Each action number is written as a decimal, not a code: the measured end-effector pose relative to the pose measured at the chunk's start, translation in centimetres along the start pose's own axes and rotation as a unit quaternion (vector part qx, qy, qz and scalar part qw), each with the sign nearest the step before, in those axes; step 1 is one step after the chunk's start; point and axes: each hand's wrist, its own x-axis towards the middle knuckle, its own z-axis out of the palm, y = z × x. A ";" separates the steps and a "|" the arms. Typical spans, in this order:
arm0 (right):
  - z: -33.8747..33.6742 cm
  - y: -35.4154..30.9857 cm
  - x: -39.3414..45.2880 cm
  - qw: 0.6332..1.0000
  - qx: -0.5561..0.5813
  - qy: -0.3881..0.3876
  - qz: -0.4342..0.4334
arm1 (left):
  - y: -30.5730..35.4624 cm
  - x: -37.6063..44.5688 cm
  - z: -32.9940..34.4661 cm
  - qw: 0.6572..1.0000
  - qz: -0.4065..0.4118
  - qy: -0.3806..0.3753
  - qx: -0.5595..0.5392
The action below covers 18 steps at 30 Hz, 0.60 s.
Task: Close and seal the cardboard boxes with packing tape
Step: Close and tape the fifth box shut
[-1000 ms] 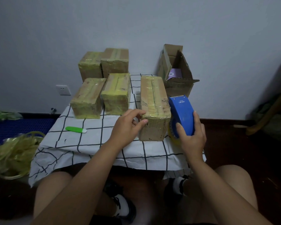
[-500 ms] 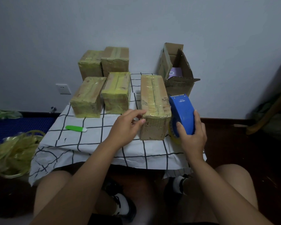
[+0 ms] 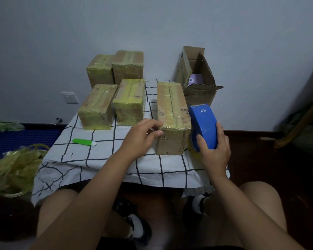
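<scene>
A long closed cardboard box [image 3: 172,112] with yellowish tape along its top lies on the checked tablecloth [image 3: 101,159], near the front. My left hand [image 3: 140,139] touches its near left corner with thumb and fingertips, fingers loosely bent. My right hand [image 3: 214,150] grips a blue tape dispenser [image 3: 202,123], which stands against the box's right side with its yellowish roll low at the near right corner. An open cardboard box [image 3: 197,82] with raised flaps and a purple item inside stands behind the dispenser.
Several taped boxes [image 3: 114,91] are grouped at the table's back left. A green cutter [image 3: 83,142] lies on the cloth left of my hand. A heap of yellowish tape scraps [image 3: 14,170] sits at the far left. My knees are under the table's front edge.
Almost nothing differs: both hands stay at the long box, and the dispenser remains against its right side. The view shifted slightly.
</scene>
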 end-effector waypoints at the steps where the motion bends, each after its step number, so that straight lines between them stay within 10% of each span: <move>1: 0.0 0.0 0.0 1.000 0.001 0.000 0.001 | 0.0 0.2 -0.1 1.000 0.001 -0.007 0.006; 18: 0.2 0.4 0.1 1.000 -0.002 0.004 -0.007 | -0.4 1.0 -0.9 0.996 0.047 -0.051 0.060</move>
